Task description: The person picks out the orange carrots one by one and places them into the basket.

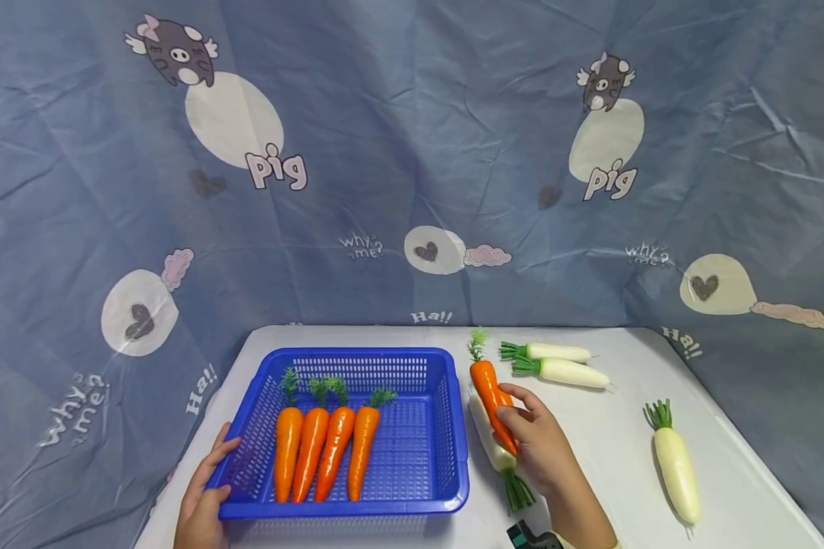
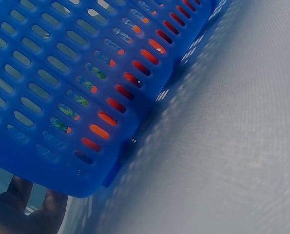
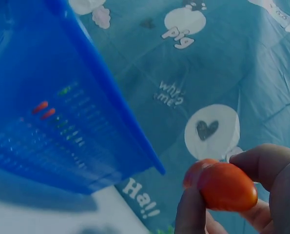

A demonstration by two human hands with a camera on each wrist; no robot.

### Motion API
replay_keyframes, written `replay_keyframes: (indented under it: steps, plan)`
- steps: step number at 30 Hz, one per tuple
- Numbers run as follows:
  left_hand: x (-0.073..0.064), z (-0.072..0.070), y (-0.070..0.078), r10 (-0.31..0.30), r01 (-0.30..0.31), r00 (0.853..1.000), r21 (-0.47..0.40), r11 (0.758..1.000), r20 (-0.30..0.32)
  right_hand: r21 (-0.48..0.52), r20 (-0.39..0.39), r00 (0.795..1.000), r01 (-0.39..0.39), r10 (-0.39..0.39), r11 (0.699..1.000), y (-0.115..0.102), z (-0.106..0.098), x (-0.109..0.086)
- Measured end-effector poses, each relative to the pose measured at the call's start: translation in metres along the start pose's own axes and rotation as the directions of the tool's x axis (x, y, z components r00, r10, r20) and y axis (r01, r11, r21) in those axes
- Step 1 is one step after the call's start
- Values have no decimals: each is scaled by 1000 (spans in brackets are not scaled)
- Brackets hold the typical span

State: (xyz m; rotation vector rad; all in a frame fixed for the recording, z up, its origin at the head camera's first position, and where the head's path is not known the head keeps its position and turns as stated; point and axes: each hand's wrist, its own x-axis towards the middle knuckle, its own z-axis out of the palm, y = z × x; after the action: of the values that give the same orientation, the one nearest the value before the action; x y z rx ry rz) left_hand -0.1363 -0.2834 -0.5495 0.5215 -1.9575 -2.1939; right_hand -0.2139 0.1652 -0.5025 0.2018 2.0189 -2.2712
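Observation:
A blue plastic basket [image 1: 343,508] stands on the white table. My left hand [image 1: 202,496] grips its left rim near the front corner, fingers and thumb over the edge. Several orange carrots [image 1: 324,450] with green tops lie side by side inside. Right of the basket, my right hand [image 1: 542,446] pinches a carrot [image 1: 486,385], its leafy top pointing away from me. A second orange shape [image 3: 196,170] shows close behind that carrot in the right wrist view. Below the held carrot lies a white radish [image 1: 484,427], partly covered by it and the hand.
Two white radishes [image 1: 566,372] lie at the back of the table [image 1: 611,442], right of the basket. Another radish [image 1: 676,476] lies near the right edge. A blue-grey printed cloth [image 1: 412,152] hangs behind and around the table.

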Motion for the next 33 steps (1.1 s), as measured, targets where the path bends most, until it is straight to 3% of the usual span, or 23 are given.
replay_keyframes:
  steps: [8,19,27,33]
  plan:
    - [1,0,-1,-15,15,1000,6,1000,-3,63,59,998,10,-14,998,0,9,-4]
    - [0,0,0,-38,38,999,3,999,-2,30,152,988,-11,6,999,-4,24,-10]
    - [2,-1,0,-11,11,1000,-3,1000,16,27,210,977,24,-29,999,-5,33,-14]
    - [2,1,2,-31,31,1000,0,1000,-1,34,241,969,40,-47,999,-7,40,-15]
